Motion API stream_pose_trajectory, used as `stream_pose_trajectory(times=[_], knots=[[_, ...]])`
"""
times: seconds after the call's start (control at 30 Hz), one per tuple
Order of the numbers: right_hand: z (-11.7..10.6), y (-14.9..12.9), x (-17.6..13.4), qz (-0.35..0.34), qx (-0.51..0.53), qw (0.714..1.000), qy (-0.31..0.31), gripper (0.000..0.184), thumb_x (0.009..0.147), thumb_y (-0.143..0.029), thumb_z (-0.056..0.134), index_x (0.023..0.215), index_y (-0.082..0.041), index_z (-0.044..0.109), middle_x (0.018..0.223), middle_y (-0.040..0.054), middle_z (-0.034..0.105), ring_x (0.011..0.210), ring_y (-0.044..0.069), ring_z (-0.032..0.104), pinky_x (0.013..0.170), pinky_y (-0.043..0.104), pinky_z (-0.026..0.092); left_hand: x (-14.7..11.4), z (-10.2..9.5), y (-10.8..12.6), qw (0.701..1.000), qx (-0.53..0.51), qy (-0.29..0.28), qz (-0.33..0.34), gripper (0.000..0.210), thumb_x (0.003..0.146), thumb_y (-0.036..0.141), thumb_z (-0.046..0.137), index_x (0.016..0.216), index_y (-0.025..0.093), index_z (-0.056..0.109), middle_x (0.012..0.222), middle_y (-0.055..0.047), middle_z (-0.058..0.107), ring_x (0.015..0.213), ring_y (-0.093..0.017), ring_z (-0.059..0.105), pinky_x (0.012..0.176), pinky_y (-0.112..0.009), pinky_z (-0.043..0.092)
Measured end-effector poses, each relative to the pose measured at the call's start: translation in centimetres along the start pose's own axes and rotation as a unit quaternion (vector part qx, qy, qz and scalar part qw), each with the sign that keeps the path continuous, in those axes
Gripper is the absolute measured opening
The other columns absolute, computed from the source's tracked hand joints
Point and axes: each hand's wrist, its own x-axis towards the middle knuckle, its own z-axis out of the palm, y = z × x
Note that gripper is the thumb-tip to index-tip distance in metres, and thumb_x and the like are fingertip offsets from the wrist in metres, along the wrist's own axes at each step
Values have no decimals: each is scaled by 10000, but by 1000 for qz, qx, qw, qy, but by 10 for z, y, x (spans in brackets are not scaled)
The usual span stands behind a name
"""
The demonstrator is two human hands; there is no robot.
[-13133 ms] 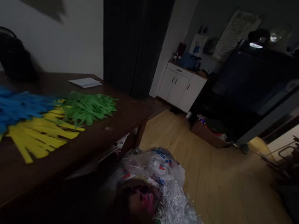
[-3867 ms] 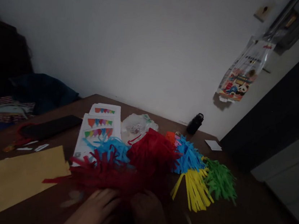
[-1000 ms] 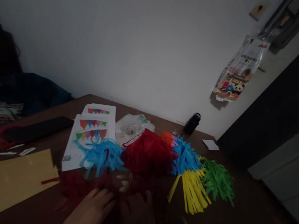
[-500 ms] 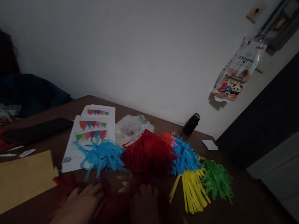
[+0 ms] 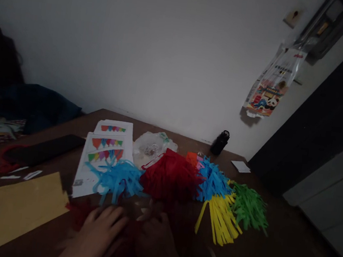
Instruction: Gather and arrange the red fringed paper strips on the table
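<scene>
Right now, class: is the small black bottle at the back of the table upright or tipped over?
Upright. The black bottle stands on its base near the wall, cap at the top, behind the blue fringe.

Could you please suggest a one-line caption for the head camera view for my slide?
Both hands, left hand and right hand, press dark red fringed paper beside bright paper tassels.

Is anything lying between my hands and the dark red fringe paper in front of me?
Nothing visible: the left hand and right hand already rest on the dark red fringe paper.
</scene>
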Motion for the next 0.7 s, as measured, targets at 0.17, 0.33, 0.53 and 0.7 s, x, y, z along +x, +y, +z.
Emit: stream_pose_trajectory(times=[0.17, 0.33, 0.53, 0.7], knots=[[-5, -4, 0, 57, 46, 997, 8, 158, 888, -285, 673, 788, -200, 585, 781, -11, 660, 794, 192, 581, 867, 410, 360, -1, 36, -9, 976, -70, 181, 100, 285, 790, 44, 506, 723, 269, 668, 791, 20, 688, 826, -200, 576, 877, -399, 312], [4, -10, -1, -7, 6, 1000, 10, 289, 856, -244, 734, 684, -189, 509, 657, -35, 563, 685, 166, 517, 822, 382, 368, 0, 56, -11, 972, -75, 194, 109, 306, 850, 91, 464, 642, 256, 616, 663, 29, 648, 741, -189, 525, 854, -404, 292], [-3, 9, -26, -16, 25, 1000, 8, 210, 891, -231, 695, 741, -181, 556, 687, -37, 570, 712, 154, 506, 976, 383, 319, -14, 52, -16, 980, -50, 166, 94, 343, 881, 84, 430, 686, 278, 634, 719, 49, 709, 808, -196, 583, 856, -402, 292], [-3, 14, -37, 76, 37, 996, 15, 203, 865, -201, 722, 736, -197, 566, 747, -24, 601, 782, 176, 519, 943, 408, 331, -15, 28, -9, 994, -53, 79, 45, 199, 900, 237, 527, 801, 296, 690, 853, 23, 753, 848, -212, 638, 814, -393, 327]])
